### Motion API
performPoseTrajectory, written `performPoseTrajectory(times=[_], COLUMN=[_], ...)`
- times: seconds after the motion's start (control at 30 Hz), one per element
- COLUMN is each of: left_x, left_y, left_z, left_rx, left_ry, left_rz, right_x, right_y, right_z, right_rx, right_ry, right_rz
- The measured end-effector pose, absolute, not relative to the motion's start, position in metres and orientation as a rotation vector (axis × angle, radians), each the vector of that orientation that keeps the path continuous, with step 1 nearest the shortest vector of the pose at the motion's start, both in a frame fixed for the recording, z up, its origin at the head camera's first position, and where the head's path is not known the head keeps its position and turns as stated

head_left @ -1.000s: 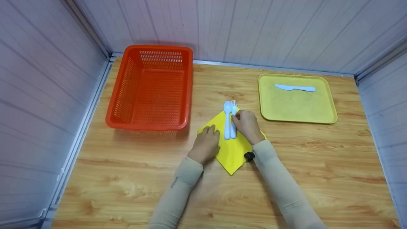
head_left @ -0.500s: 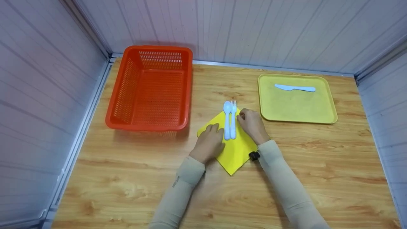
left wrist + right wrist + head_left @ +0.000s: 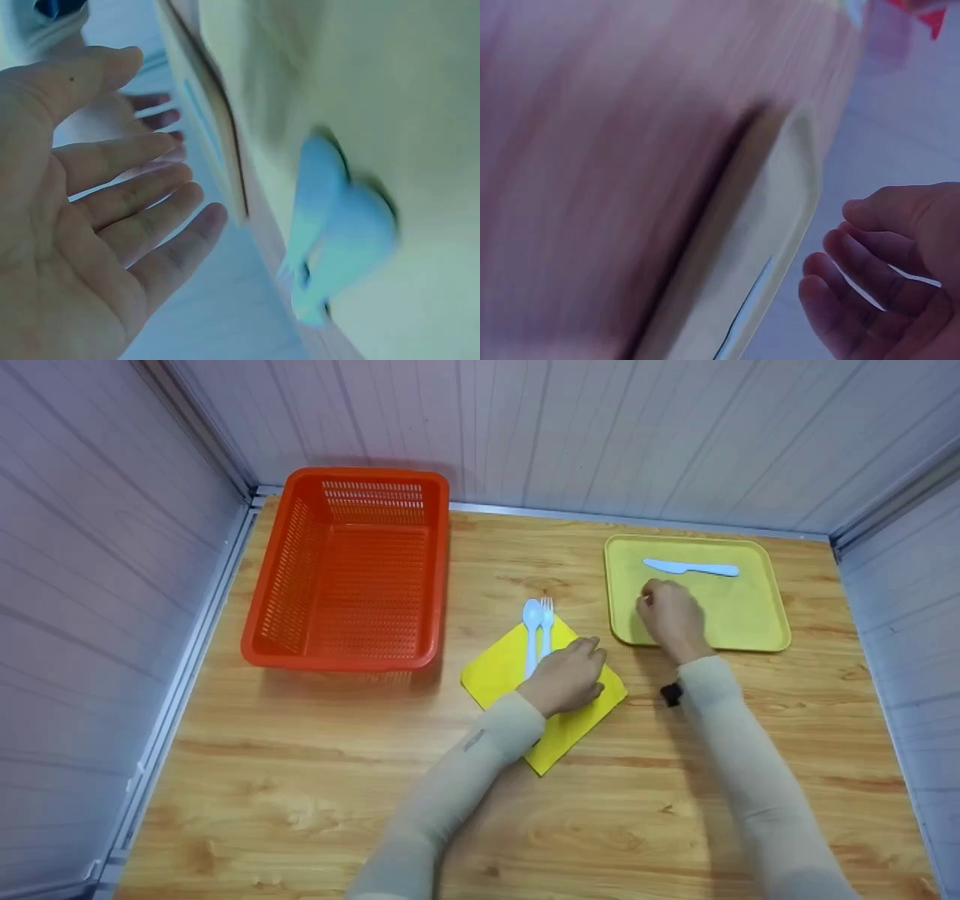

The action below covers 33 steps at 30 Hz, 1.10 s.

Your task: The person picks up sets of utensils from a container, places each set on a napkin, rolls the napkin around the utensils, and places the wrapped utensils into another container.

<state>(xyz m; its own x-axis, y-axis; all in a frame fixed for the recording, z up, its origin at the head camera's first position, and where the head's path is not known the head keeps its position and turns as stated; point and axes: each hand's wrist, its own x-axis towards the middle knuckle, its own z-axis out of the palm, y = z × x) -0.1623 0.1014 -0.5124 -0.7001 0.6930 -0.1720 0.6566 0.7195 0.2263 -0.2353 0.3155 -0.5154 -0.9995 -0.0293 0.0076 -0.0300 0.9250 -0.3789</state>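
1. The step in hand looks like getting the knife (image 3: pixel 691 568), which lies flat on the yellow tray (image 3: pixel 742 615), near its back edge.
2. The right hand (image 3: pixel 673 619) is over the front left part of the tray, near the knife. Its fingers are bent loosely and hold nothing.
3. The left hand (image 3: pixel 564 676) is over the yellow napkin (image 3: pixel 559 742). Its fingers are spread and hold nothing. I can't tell if it touches the napkin.
4. The spoon (image 3: pixel 531 630) and fork (image 3: pixel 547 622) lie side by side on the napkin, with their tops past its edge. The left hand hides the ends of their handles in the head view.
5. The next move seems to call for the right fingers to pinch the knife. It is thin and flat, so it could be tricky to lift.
6. The red basket (image 3: pixel 341 664) sits on the left of the wooden table (image 3: pixel 315 810), well apart from the tray. The left hand could get in the way above the napkin.
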Motion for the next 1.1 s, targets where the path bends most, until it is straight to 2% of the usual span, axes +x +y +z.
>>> performPoseTrajectory(times=[0.2,0.43,0.83,1.1], left_x=[-0.173,-0.181,-0.188,-0.186], left_y=[0.129,0.147,0.154,0.146], left_z=[-0.515,-0.527,-0.532,-0.522], left_rx=[1.149,1.12,1.106,1.125], left_ry=[2.67,2.603,2.58,2.608], left_rz=[0.14,0.053,-0.002,0.083], right_x=[-0.273,-0.299,-0.309,-0.305], right_y=[0.372,0.404,0.419,0.422], right_z=[-0.513,-0.53,-0.542,-0.544], right_rx=[-0.029,-0.096,-0.041,0.147], right_ry=[-3.064,-3.162,-3.118,-3.153], right_rz=[0.594,0.531,0.285,0.01])
